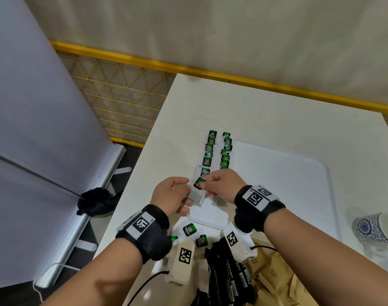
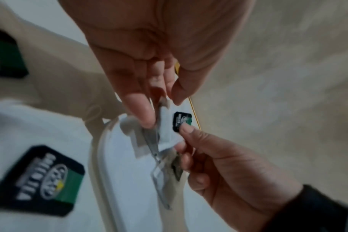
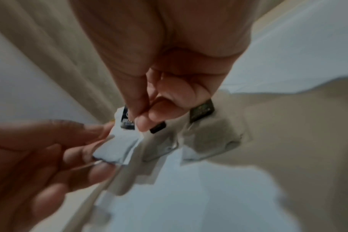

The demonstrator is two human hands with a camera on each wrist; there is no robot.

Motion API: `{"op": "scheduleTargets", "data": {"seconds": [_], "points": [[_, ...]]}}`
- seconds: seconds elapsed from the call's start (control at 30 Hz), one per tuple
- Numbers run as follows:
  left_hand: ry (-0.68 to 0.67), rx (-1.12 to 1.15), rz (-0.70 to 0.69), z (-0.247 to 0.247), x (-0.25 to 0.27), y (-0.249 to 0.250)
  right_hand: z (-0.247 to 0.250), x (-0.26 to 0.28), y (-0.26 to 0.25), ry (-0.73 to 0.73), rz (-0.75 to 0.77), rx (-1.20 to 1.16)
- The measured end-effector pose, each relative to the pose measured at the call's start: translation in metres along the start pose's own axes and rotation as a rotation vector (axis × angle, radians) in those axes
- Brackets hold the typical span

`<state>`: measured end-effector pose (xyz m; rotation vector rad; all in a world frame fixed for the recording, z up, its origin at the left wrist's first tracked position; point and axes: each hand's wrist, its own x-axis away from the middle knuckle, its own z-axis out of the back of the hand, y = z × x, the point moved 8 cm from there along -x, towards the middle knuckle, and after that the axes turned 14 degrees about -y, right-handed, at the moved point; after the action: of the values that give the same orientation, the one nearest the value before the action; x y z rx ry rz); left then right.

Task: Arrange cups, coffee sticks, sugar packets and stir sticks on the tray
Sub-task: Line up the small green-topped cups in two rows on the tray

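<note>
A tea bag with a green and black tag hangs between my hands over the near left corner of the white tray. My left hand pinches its white sachet. My right hand pinches the tag between thumb and fingers. Two rows of the same tea bags lie along the tray's left side. Black coffee sticks and brown packets lie near the table's front edge.
Loose tea bags lie on the table by my left wrist. A blue and white cup stands at the right edge. The table's left edge drops to a yellow wire rack and a grey panel.
</note>
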<state>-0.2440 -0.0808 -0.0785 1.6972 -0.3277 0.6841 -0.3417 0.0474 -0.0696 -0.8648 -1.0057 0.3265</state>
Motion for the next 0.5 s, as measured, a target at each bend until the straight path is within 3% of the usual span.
{"op": "scheduleTargets", "data": {"seconds": [0.17, 0.33, 0.5], "points": [[0.042, -0.03, -0.025, 0.009, 0.0, 0.0, 0.002, -0.007, -0.002, 0.008, -0.048, 0.247], [-0.07, 0.047, -0.024, -0.011, 0.002, 0.004, 0.009, -0.004, -0.009, 0.098, -0.035, 0.395], [-0.141, 0.041, 0.019, -0.027, 0.0, 0.003, 0.032, -0.005, -0.016, 0.254, 0.022, 0.384]]}}
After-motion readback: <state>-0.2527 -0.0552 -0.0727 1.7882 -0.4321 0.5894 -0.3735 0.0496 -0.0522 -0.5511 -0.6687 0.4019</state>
